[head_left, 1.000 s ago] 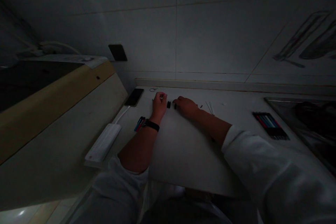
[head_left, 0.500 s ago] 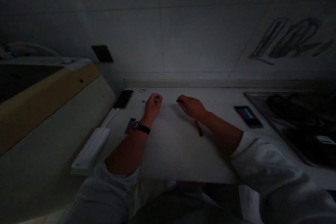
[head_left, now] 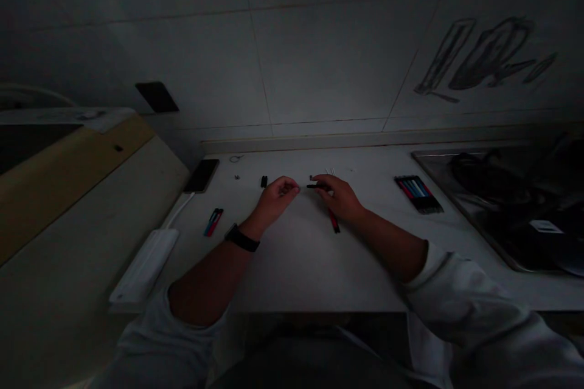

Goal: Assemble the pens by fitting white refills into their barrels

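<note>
My right hand [head_left: 340, 194] pinches a short, dark pen part [head_left: 314, 186], its tip pointing left toward my other hand. My left hand [head_left: 278, 196], a dark watch on its wrist, has thumb and fingertips pressed together; whatever they hold is too small to make out. A small gap separates the two hands just above the white table [head_left: 292, 267]. Under my right hand lies a red pen [head_left: 334, 220] with a dark end, partly covered. Small black pieces [head_left: 264, 182] rest beyond my left hand. Thin white sticks [head_left: 330, 171] lie behind my right hand.
At left are red and blue pens [head_left: 213, 222], a phone [head_left: 201, 175] and a white power strip [head_left: 145, 265] with its cable. A pack of coloured pens [head_left: 417, 194] lies at right, beside a metal-rimmed tray [head_left: 460, 219] with dark items. A wall stands behind.
My hands have come closer together. The left moved right, uncovering the small black pieces. More of the dark pen part shows in my right hand. The camera view has shifted slightly.
</note>
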A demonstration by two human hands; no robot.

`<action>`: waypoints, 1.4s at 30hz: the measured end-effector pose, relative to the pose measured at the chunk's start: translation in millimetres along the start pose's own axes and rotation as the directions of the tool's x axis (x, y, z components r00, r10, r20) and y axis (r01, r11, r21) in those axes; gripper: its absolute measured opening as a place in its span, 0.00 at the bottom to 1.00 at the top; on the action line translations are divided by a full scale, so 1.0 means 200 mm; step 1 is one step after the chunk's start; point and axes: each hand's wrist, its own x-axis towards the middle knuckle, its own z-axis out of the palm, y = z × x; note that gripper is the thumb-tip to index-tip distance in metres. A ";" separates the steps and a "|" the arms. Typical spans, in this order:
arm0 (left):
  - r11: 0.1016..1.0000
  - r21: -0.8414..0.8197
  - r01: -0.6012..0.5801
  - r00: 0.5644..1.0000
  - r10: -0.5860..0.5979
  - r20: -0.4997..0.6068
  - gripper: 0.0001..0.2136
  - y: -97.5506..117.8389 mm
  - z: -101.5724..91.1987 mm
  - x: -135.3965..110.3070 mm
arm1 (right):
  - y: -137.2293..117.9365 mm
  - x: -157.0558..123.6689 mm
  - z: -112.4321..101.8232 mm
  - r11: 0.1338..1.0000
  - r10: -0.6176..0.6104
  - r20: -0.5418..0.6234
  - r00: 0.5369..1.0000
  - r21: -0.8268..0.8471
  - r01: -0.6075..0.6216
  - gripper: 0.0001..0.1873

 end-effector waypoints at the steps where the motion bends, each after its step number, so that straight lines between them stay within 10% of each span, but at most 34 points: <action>1: 1.000 0.005 -0.003 1.000 0.003 -0.006 0.08 -0.01 0.00 0.00 | 0.01 0.00 0.01 1.000 0.001 -0.001 1.000 0.010 -0.001 0.16; 42: 0.999 0.048 -0.014 0.998 0.011 0.057 0.07 0.02 -0.01 -0.01 | -0.02 -0.01 -0.03 0.980 -0.116 0.098 0.988 -0.150 0.130 0.11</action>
